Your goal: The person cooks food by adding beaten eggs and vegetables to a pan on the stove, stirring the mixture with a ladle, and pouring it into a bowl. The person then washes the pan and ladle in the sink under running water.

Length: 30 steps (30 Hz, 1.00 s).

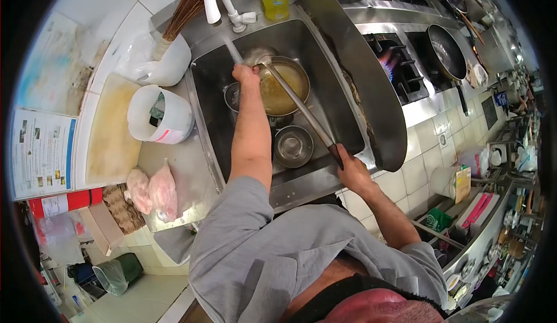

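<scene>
In the sink (339, 91), my right hand (355, 174) is wrapped round the dark grip of a long-handled metal ladle (297, 101). Its shaft slants up across a round pan (308, 85) that holds yellowish liquid, and its rounded end looks blurred. Close to that end, my left hand (246, 74) has its fingers curled; what they hold is hidden. Water (232, 49) streams from the white tap (212, 6) onto or beside the left hand. A smaller metal pan (293, 146) rests lower in the sink, and another small vessel (231, 96) is partly hidden behind my left forearm.
Yellow soap in a pump bottle (275, 1) stands behind the sink. To the left are a white bucket (161, 117), a white container with a twig brush (184, 11) and bagged raw poultry (163, 192). A lit burner (387, 62) and a frying pan (447, 53) are at right.
</scene>
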### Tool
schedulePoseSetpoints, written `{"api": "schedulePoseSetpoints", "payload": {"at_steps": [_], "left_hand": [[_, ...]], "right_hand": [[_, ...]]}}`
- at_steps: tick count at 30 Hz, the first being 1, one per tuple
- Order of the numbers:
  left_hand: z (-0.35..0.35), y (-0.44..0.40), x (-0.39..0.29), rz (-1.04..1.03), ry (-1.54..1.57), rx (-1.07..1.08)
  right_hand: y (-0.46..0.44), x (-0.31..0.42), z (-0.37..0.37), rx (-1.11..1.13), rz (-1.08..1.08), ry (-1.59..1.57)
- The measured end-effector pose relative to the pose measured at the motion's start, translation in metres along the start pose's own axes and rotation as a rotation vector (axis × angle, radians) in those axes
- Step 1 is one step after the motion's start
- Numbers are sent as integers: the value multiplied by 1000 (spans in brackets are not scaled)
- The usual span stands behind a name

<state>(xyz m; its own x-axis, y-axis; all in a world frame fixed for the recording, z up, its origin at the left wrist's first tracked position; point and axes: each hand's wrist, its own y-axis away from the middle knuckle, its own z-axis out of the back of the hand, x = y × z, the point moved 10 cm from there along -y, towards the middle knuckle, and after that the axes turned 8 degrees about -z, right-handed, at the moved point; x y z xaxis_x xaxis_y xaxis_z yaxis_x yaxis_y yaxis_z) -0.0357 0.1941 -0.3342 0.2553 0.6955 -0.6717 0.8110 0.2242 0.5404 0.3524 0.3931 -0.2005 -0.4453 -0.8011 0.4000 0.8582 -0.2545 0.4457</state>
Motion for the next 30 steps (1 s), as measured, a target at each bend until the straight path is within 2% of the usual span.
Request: {"api": "schedulePoseSetpoints", "payload": {"at_steps": [2, 3, 4, 7, 9, 10, 11, 13, 14, 15, 17, 18, 19, 20, 22, 23, 24, 25, 27, 28, 30], "left_hand": [[-6, 30, -20, -170, 28, -147], [-15, 26, -8, -168, 25, -144], [-17, 27, -18, -376, -29, -233], [-8, 47, -46, -746, -254, -411], [21, 26, -51, -475, -462, -509], [34, 19, -44, -336, -565, -553], [39, 15, -41, -333, -567, -553], [65, -2, 4, -75, 172, -594], [65, -25, 11, 14, 183, -402], [70, -22, 2, 3, 192, -409], [56, -6, -3, 89, -20, -235], [49, -4, -10, -77, -6, -230], [61, -48, -2, -137, -49, -346], [59, -77, -7, -395, -212, -364], [44, -52, -16, -581, -312, -365], [27, -12, -28, -517, -244, -337], [22, 14, -43, -601, -277, -440], [21, 12, -46, -607, -272, -446], [34, 28, -60, -585, -601, -825], [44, 15, -59, -585, -595, -829], [51, -71, -32, -407, -859, -348]], "right_hand": [[-1, 3, -9, 22, -15, -9], [-2, 4, -16, 50, -27, -20], [-2, 9, -22, 19, -9, -61], [1, 19, -26, 87, -58, -115], [7, 13, -28, 95, -75, -114], [12, 17, -24, 69, -15, -110], [15, 21, -18, 40, 51, -101], [22, 23, -12, 41, 65, -94], [23, 25, -9, 34, 80, -88], [25, 22, -11, 39, 94, -84], [26, 15, -16, 49, 103, -47], [26, 21, -14, 12, 139, -69], [24, 25, -18, 18, 145, -66], [13, 24, -20, 39, 88, -61], [5, 26, -17, 60, 21, -81], [6, 31, -17, 70, 33, -80], [6, 32, -14, 59, 31, -92], [6, 32, -11, 44, 27, -102], [11, 34, -7, 0, 93, -141], [14, 36, -7, 33, 101, -182], [26, 36, -6, 54, 114, -213]]}}
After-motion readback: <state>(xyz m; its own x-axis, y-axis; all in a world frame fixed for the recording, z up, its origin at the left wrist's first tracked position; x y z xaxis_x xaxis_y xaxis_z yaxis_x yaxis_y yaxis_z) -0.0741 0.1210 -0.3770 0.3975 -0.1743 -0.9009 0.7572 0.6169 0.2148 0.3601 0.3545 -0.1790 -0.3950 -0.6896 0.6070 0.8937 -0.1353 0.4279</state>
